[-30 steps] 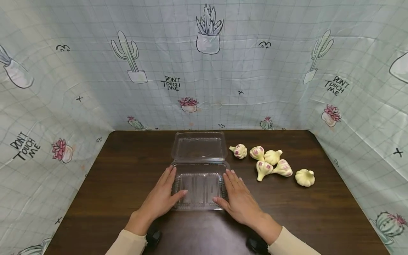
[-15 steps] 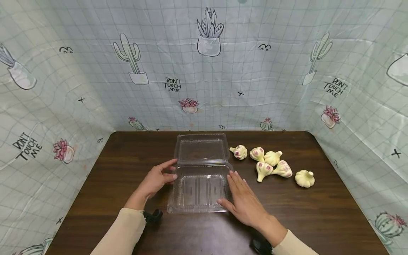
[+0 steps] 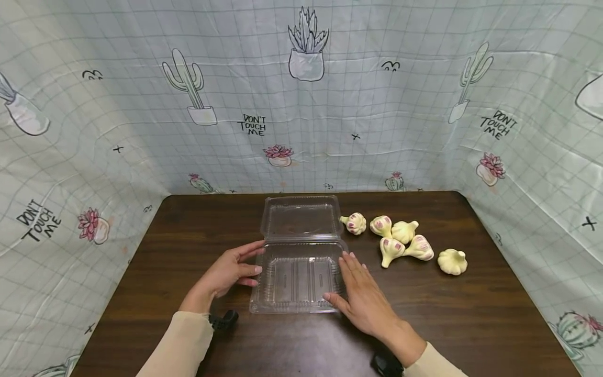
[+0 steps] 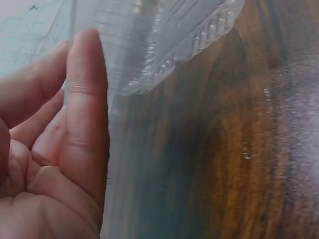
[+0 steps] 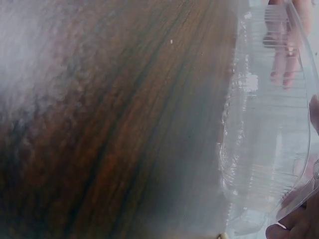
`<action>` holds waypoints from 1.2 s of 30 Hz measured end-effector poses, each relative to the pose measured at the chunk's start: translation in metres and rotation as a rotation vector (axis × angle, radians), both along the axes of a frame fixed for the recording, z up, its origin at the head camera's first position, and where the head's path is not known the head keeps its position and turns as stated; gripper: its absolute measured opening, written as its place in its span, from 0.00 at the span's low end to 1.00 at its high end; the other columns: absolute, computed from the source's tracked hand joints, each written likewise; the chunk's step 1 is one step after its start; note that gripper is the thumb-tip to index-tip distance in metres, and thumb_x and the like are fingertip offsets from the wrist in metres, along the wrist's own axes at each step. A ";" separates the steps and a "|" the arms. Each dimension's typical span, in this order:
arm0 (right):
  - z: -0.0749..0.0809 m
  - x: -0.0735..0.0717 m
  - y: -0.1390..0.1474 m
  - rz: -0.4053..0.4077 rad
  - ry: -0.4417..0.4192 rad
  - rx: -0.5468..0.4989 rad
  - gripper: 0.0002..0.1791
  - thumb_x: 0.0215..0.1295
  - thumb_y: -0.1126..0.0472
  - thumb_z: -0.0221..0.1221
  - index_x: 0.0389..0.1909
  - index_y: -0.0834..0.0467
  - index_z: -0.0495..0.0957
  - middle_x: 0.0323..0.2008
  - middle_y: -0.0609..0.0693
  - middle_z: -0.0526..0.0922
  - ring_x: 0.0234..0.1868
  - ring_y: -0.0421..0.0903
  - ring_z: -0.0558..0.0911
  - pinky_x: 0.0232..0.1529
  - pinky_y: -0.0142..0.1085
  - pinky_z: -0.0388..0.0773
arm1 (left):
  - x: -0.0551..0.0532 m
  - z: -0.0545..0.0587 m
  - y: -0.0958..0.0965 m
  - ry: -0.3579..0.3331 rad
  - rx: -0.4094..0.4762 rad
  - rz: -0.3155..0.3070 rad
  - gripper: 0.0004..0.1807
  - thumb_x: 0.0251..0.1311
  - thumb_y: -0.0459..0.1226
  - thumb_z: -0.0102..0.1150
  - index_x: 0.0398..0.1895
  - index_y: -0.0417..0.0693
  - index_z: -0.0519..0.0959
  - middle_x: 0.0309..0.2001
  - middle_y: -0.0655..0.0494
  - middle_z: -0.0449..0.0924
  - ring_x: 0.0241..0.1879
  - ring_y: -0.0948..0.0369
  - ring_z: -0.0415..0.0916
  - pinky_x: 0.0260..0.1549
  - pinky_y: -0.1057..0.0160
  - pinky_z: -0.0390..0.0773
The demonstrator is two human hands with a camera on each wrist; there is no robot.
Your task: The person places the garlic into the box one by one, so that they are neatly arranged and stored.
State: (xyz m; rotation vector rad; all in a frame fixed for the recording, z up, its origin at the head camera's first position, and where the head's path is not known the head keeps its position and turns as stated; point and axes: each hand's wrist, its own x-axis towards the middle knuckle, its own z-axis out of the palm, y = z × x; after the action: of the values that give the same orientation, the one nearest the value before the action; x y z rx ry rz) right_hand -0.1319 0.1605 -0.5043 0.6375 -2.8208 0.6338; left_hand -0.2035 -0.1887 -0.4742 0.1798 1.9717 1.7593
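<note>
A clear plastic clamshell box (image 3: 301, 306) lies on the dark wooden table, its lid (image 3: 301, 220) folded back flat on the far side. At the left rim of its base is my left hand (image 3: 226, 275), fingers extended and slightly spread, thumb tip right at the edge; the left wrist view shows the thumb (image 4: 87, 119) against the clear plastic. My right hand (image 3: 367, 298) lies along the base's right side with nearly straight fingers, its thumb over the near right rim. The box's ribbed wall (image 5: 264, 124) shows in the right wrist view, fingertips visible through it.
Several garlic bulbs lie right of the box: one bulb (image 3: 355, 223) close beside the lid, a cluster of bulbs (image 3: 392, 250) beyond it, and a lone bulb (image 3: 452, 262) farther right. A patterned cloth (image 3: 301, 131) hangs behind and beside the table.
My left hand has drawn back from over the base to its left rim. The box has shifted slightly right, and my right hand has moved with it. The garlic bulbs have stayed put.
</note>
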 end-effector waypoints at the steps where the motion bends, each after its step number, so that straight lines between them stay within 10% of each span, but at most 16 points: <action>1: 0.000 0.000 0.000 0.000 -0.002 -0.002 0.48 0.73 0.42 0.64 0.77 0.74 0.61 0.79 0.70 0.59 0.81 0.65 0.58 0.79 0.63 0.60 | 0.001 -0.001 0.000 -0.002 0.003 0.009 0.39 0.72 0.27 0.62 0.83 0.47 0.60 0.81 0.36 0.57 0.44 0.55 0.86 0.37 0.63 0.90; 36: 0.000 -0.003 -0.004 -0.004 -0.007 -0.013 0.48 0.72 0.42 0.64 0.77 0.73 0.61 0.79 0.69 0.60 0.82 0.64 0.58 0.79 0.62 0.60 | 0.006 -0.010 -0.004 0.006 0.053 0.094 0.37 0.71 0.25 0.62 0.81 0.39 0.63 0.58 0.41 0.75 0.40 0.62 0.82 0.39 0.64 0.90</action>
State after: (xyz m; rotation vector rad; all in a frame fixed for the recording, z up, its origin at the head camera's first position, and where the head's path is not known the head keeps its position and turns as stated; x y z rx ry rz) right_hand -0.1348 0.1568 -0.5045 0.6289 -2.8208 0.6545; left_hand -0.1972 -0.1925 -0.4843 0.1117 1.9685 1.8733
